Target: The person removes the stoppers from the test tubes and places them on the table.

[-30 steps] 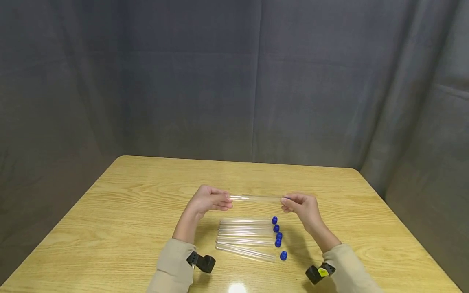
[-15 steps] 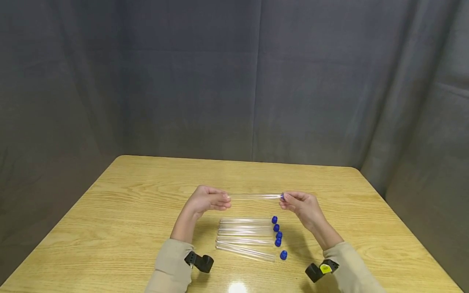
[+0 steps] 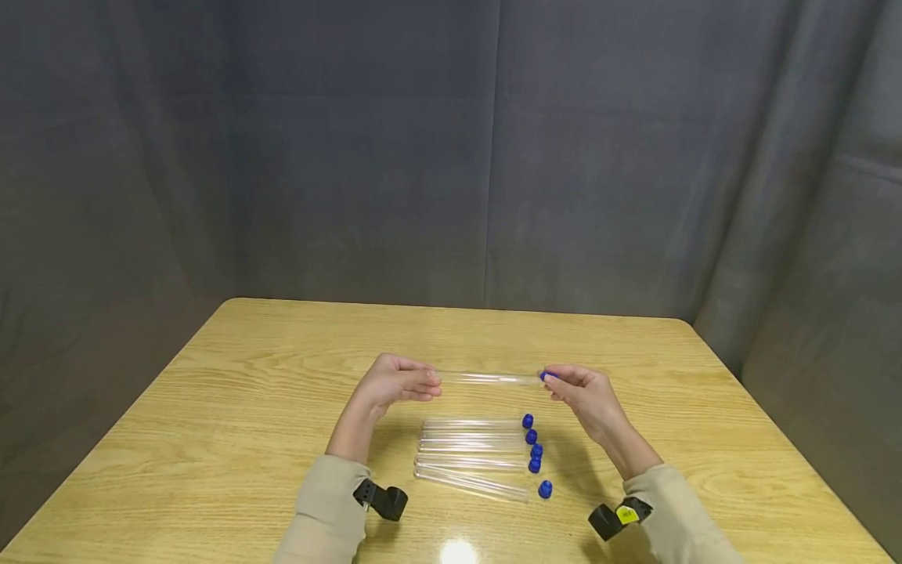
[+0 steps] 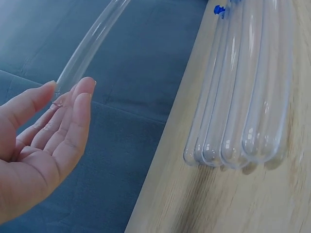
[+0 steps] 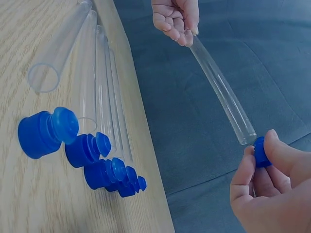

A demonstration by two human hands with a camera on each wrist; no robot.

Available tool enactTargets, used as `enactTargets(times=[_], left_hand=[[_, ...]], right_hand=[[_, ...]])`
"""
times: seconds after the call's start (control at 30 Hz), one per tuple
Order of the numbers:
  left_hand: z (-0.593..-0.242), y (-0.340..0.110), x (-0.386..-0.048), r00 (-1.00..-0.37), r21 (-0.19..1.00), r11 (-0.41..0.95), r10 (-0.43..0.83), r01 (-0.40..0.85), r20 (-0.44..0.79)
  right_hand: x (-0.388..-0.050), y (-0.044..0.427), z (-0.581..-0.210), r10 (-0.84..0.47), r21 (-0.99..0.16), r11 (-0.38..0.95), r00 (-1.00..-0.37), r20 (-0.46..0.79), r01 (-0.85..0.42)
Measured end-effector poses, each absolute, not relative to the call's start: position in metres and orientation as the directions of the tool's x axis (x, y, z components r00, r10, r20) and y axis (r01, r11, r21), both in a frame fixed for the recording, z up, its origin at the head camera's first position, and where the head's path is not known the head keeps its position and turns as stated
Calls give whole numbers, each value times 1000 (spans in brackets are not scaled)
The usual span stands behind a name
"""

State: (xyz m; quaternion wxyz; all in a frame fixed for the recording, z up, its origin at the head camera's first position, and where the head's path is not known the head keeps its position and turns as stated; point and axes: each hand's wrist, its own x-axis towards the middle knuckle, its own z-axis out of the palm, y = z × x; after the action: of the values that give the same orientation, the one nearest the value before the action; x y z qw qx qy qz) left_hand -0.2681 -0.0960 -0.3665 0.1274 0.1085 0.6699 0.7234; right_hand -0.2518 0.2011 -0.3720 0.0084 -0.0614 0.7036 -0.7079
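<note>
A clear test tube (image 3: 489, 378) is held level above the table. My left hand (image 3: 398, 381) pinches its closed end between thumb and fingertips, seen closely in the left wrist view. At the other end, my right hand (image 3: 585, 395) grips a blue stopper (image 5: 261, 152) between thumb and fingers. In the right wrist view the stopper is right at the tube's open mouth (image 5: 248, 139); I cannot tell whether they touch. Below the hands, several clear test tubes (image 3: 472, 444) lie side by side, with loose blue stoppers (image 3: 532, 437) near their open ends.
The wooden table (image 3: 232, 407) carries the tubes in a rough row, the nearest one lying slanted. One stopper (image 3: 546, 489) sits closest to the person, a little apart from the others. Grey curtain (image 3: 366, 157) surrounds the table's far side.
The blue stopper, mostly covered by the right fingers a second ago, now shows more plainly at the tube's mouth. Both hands have risen very slightly in the head view.
</note>
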Motion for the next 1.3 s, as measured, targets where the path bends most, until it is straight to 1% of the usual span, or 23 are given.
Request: enactTargets(times=[0.13, 0.33, 0.87, 1.07, 1.3], left_hand=[[-368, -97, -270, -944, 998, -59, 329, -36, -14], [-370, -99, -271, -943, 999, -37, 331, -33, -19], [-381, -96, -277, -967, 994, 63, 232, -89, -102], [-387, -95, -279, -966, 993, 73, 237, -89, -104], [-389, -94, -279, -971, 989, 101, 198, -112, -130]], right_hand=[[-253, 201, -373, -100, -997, 29, -993, 68, -71], [-252, 203, -374, -117, -998, 31, -992, 55, -59], [-251, 206, -374, -120, -993, -112, -992, -33, 46], [-251, 208, -376, -145, -985, -168, -989, -24, 49], [-252, 210, -379, -189, -983, -182, -982, -5, 40]])
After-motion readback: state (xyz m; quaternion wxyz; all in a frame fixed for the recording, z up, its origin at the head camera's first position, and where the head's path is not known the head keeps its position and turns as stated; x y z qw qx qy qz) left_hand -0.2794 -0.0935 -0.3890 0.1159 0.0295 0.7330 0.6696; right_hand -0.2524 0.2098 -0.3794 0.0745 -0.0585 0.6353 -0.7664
